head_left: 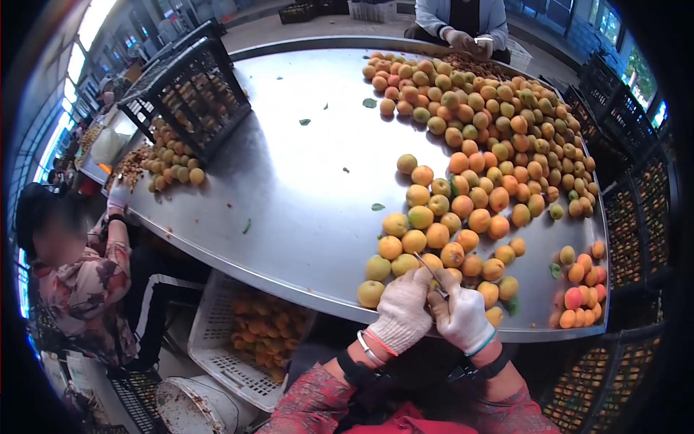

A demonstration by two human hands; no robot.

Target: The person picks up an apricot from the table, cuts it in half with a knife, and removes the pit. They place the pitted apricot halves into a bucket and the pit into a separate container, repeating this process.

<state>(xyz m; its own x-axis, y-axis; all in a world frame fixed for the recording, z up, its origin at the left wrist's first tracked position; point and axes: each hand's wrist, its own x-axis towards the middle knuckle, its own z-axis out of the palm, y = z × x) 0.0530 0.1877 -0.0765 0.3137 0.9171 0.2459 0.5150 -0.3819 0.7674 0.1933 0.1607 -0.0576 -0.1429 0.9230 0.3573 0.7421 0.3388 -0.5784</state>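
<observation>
At the table's near edge, my gloved hands are close together in front of the apricots (437, 235). My right hand (464, 318) is closed around a small knife (428, 267), whose thin blade points up and to the left. Just beside it, my left hand (403, 309) is curled with its fingers turned inward; what lies in them, if anything, is hidden. Both knit gloves are white, with brownish stains at the fingers. Loose apricots lie directly beyond my knuckles, some yellow-green, others orange.
A metal table (289, 210) carries the large apricot pile and a separate reddish group (582, 296) at right. A tipped black crate (191, 94) spills fruit at left. Co-workers sit left (87, 289) and opposite (463, 22). Below stand a white basket (206, 318) and a bucket (191, 405).
</observation>
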